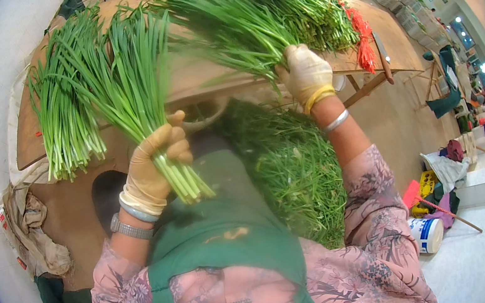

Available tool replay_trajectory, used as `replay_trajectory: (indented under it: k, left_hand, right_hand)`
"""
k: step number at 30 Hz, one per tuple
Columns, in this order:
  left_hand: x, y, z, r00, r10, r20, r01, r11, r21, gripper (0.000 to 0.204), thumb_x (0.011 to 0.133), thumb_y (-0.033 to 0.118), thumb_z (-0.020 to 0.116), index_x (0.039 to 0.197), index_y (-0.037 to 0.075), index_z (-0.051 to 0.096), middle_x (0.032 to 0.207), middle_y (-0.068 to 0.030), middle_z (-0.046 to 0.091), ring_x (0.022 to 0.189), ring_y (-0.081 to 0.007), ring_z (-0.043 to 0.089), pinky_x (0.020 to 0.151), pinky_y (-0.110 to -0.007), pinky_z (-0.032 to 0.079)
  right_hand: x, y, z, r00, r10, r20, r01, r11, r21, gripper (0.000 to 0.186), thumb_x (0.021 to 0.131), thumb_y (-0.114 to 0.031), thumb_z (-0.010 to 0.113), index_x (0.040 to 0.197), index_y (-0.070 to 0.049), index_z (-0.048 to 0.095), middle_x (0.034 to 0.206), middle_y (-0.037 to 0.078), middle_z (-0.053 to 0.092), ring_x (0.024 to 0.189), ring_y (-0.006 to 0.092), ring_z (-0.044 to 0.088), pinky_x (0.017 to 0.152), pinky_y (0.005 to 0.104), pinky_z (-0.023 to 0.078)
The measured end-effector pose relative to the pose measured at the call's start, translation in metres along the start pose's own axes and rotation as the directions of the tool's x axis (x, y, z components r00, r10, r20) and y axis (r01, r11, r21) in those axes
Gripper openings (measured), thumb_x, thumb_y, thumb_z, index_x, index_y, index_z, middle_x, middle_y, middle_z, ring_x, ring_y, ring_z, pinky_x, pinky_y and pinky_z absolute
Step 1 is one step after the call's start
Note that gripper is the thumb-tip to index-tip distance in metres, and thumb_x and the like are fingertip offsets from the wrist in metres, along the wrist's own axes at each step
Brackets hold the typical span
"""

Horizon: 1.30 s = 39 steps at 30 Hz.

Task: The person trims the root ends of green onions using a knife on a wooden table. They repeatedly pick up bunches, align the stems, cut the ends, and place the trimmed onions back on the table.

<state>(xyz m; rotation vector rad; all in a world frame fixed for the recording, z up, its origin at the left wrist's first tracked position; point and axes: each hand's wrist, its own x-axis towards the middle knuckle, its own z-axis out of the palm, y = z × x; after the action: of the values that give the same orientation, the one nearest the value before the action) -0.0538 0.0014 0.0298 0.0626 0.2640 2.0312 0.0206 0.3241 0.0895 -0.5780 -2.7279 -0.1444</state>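
Note:
My gloved left hand (154, 162) grips a bunch of long green leafy stalks (134, 86) near its pale cut ends, the leaves fanned upward over the wooden table (367, 59). My gloved right hand (306, 78) is closed on another green bunch (228, 20), which slants up to the left and is slightly blurred. Left of my hands lies a bundle of stalks (62, 116) on the table. Behind the right hand is a heap of stalks (316, 13), beside red ties (362, 37) and a knife (384, 62) at the table's right end.
Loose green leaves (299, 187) are piled below the table. Crumpled cloth (40, 234) lies at the left. At the right are a white bucket (427, 233), a pink broom or dustpan (412, 194), bags (454, 165), a wooden stand with cloth (445, 87) and stacked goods along the far side.

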Motion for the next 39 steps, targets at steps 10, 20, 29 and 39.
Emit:
replay_trajectory:
  k: [10,20,29,39]
  left_hand:
    - [-0.009,0.007,0.017,0.986,0.092,0.136,-0.075,0.989,-0.125,0.037,0.100,0.012,0.056,0.134,-0.001,0.047,0.085,0.0004,0.042,0.073,-0.0106,0.044,0.072,-0.030,0.044]
    - [0.006,0.017,0.039,0.990,0.140,-0.008,-0.139,0.987,0.078,0.039,0.102,0.013,0.054,0.136,-0.004,0.046,0.091,-0.0020,0.051,0.077,-0.0121,0.052,0.076,-0.033,0.053]
    - [0.127,0.042,0.085,0.991,0.123,0.049,-0.131,0.861,0.492,0.031,0.098,0.009,0.057,0.122,-0.011,0.057,0.107,-0.0157,0.068,0.087,-0.0179,0.071,0.079,-0.031,0.063]
    - [0.264,0.050,0.035,0.935,-0.003,-0.354,0.281,0.615,0.737,0.023,0.094,0.009,0.059,0.112,-0.005,0.065,0.093,-0.0122,0.073,0.079,-0.0229,0.073,0.075,-0.036,0.063]
  right_hand:
    - [0.029,-0.008,0.025,0.941,-0.287,-0.178,0.271,0.957,-0.105,0.048,0.080,-0.013,0.069,0.127,-0.014,0.057,0.112,0.012,0.059,0.100,0.0319,0.060,0.080,0.0424,0.051]
    - [0.029,-0.018,0.023,0.932,-0.352,-0.086,0.307,0.894,-0.326,0.017,0.083,-0.007,0.060,0.098,-0.010,0.067,0.105,0.010,0.059,0.098,0.0275,0.059,0.082,0.0418,0.048]
    - [0.028,-0.021,0.029,0.956,-0.293,0.006,0.286,0.928,-0.238,0.009,0.082,-0.007,0.064,0.083,-0.009,0.073,0.100,0.010,0.063,0.086,0.0247,0.069,0.069,0.0357,0.060]
    - [-0.004,-0.010,0.006,0.907,-0.413,0.080,0.407,0.910,0.082,0.009,0.081,-0.005,0.062,0.087,-0.010,0.068,0.089,0.011,0.068,0.085,0.0287,0.070,0.072,0.0375,0.058]
